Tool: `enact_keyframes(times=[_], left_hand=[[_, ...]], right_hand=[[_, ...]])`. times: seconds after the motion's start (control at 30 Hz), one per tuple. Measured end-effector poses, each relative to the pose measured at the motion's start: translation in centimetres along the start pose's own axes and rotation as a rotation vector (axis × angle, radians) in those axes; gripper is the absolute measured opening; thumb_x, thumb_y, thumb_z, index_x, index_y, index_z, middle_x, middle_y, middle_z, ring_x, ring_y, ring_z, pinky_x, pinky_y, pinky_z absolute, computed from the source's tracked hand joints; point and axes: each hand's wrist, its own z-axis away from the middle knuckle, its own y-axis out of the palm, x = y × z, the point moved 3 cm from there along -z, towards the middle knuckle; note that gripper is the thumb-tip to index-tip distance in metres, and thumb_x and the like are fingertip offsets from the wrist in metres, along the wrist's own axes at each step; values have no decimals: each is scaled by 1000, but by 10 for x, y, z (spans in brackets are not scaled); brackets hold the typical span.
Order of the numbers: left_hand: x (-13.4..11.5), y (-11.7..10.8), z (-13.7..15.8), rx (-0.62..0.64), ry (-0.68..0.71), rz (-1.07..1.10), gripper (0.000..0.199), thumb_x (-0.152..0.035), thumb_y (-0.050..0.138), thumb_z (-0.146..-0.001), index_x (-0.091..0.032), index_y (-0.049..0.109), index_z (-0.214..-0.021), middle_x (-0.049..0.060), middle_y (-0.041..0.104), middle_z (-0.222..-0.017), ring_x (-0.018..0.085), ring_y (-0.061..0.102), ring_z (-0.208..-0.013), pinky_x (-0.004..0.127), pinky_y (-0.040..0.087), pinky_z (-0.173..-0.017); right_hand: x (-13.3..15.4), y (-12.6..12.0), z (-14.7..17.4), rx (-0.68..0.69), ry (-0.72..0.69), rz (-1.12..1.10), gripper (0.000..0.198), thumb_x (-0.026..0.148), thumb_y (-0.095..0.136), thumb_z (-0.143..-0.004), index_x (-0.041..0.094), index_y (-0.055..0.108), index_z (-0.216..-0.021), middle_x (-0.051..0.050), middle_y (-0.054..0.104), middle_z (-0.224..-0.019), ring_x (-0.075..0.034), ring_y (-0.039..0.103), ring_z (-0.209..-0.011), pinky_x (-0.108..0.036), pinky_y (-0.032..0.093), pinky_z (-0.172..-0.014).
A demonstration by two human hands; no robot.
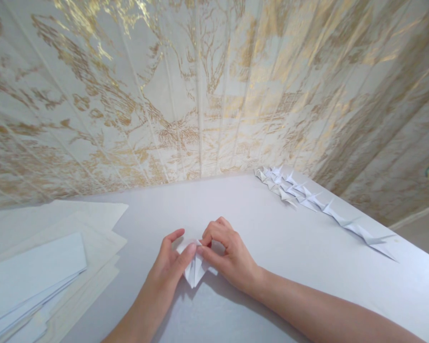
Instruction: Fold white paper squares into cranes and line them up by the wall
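Head view: right hand (pixel 230 250) pinches the upper edge of a white origami piece (pixel 194 275) between thumb and fingers; left hand (pixel 168 267) grips its left side, thumb pressed on top, index finger raised. Piece sits between both hands, over the near middle of the white table (pixel 221 200). Farther out: overlapping paper sheets (pixel 39 262) at left, rows of origami cranes (pixel 305 196) at right, gold-patterned backdrop (pixel 200 105) behind.
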Motion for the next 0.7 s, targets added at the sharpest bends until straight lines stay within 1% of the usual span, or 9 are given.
enact_keyframes(times=[0.07,0.1,0.23,0.33,0.37,0.43,0.5,0.57,0.7], left_hand=[[3,4,1,47,-46,19,59,-57,57,-87,-21,42,-132,2,69,-86,21,69,-78,36,54,-71],[4,6,2,61,-49,29,60,-55,59,-86,-20,43,-131,0,68,-82,21,69,-74,35,54,-69],[6,10,0,77,-18,42,61,-47,68,-80,-20,41,-128,0,68,-81,20,68,-68,33,54,-63],[5,14,-2,140,-10,47,55,-44,67,-80,-20,41,-122,0,69,-80,18,67,-61,31,53,-57],[5,15,-2,161,-4,26,51,-42,65,-80,-20,42,-119,-1,69,-75,17,65,-57,29,53,-55],[6,15,-2,194,15,-60,41,-38,61,-83,-20,43,-116,-4,67,-65,15,62,-51,27,51,-52],[8,15,-2,213,32,-167,35,-32,57,-85,-20,44,-115,-7,65,-56,14,61,-48,25,50,-50],[9,15,-2,223,39,-255,35,-24,53,-84,-20,43,-117,-9,63,-52,14,60,-45,24,48,-48],[9,14,-3,232,57,-384,44,-11,48,-78,-21,44,-121,-15,52,-43,12,55,-39,20,42,-43]], right_hand=[[-2,1,0,-2,-3,-10,26,17,64,-88,18,51,-65,3,54,-68,-15,47,-74,-30,36,-77],[-4,2,0,9,9,-12,28,18,65,-88,18,50,-64,3,54,-67,-15,47,-74,-30,36,-77],[-9,6,2,63,67,27,27,17,65,-87,18,51,-65,3,54,-65,-16,47,-74,-30,35,-76],[-5,8,3,110,11,103,11,12,66,-83,18,59,-77,2,58,-70,-17,48,-77,-31,35,-77],[-3,9,4,127,-26,138,10,10,67,-82,18,62,-83,1,59,-75,-18,48,-79,-31,35,-78],[3,9,5,151,-97,215,18,7,66,-79,18,65,-93,-3,62,-88,-19,49,-85,-33,36,-81],[6,10,5,171,-139,275,21,6,64,-79,18,66,-96,-5,63,-94,-21,50,-88,-34,36,-82],[7,10,6,199,-157,284,19,7,63,-79,18,66,-95,-5,64,-90,-20,53,-84,-32,36,-80],[6,12,8,223,-173,190,14,9,60,-82,17,64,-93,-2,70,-85,-14,58,-72,-28,37,-72]])
